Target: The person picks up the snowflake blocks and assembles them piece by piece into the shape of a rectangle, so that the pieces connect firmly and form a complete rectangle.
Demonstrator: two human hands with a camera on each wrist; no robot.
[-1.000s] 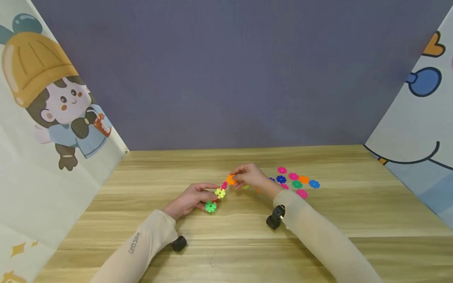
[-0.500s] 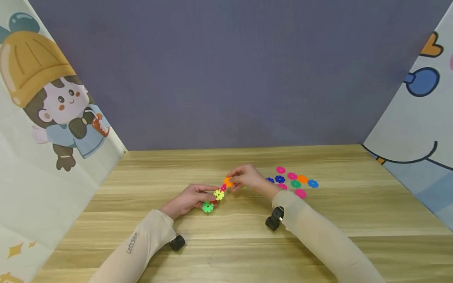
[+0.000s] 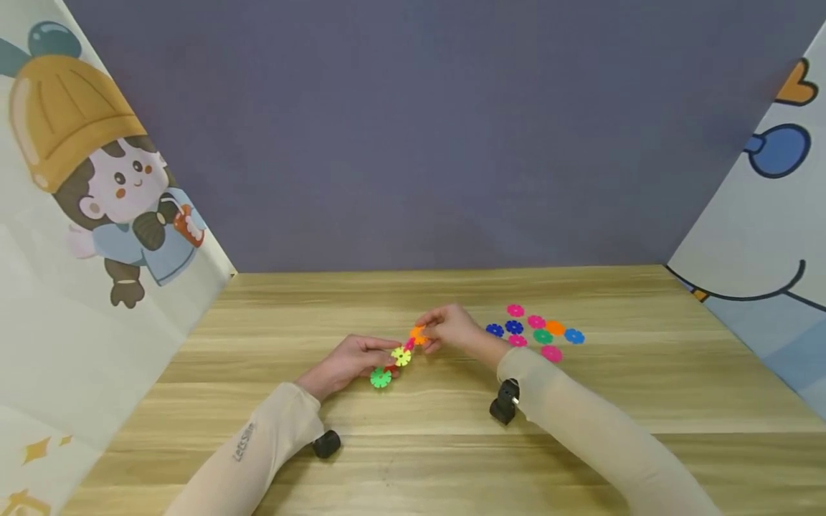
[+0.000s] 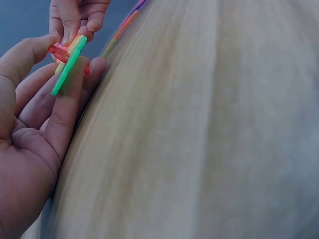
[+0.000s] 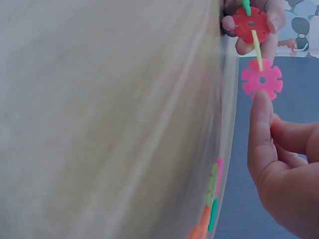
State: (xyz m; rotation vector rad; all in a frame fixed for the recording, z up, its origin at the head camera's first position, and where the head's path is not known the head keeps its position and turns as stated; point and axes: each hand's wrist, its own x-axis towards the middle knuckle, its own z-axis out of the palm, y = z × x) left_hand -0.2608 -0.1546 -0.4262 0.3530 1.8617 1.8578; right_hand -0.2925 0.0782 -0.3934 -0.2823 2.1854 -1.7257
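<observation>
Several notched plastic flower discs are slotted together in a chain between the two hands. In the head view it runs from a green disc (image 3: 381, 378) past a yellow disc (image 3: 401, 356) and a pink disc (image 3: 409, 345) to an orange disc (image 3: 418, 336). A red disc (image 5: 243, 30) sits between green and yellow. My left hand (image 3: 351, 363) grips the red disc with thumb and fingers. Pinched by my right hand (image 3: 457, 330) is the orange disc, which touches the pink one; whether they interlock, I cannot tell. Fingers hide part of the red and orange discs.
To the right of the right hand, loose discs lie flat on the wooden table (image 3: 413, 459): a blue disc (image 3: 573, 336), a dark blue disc (image 3: 514, 327), a teal disc (image 3: 543, 336), a pink loose disc (image 3: 551, 353) and several others. A grey panel (image 3: 413, 143) stands behind.
The right hand has come slightly nearer the person with the orange disc, closer to the yellow disc. The left hand stays almost in place, still gripping the chain.
</observation>
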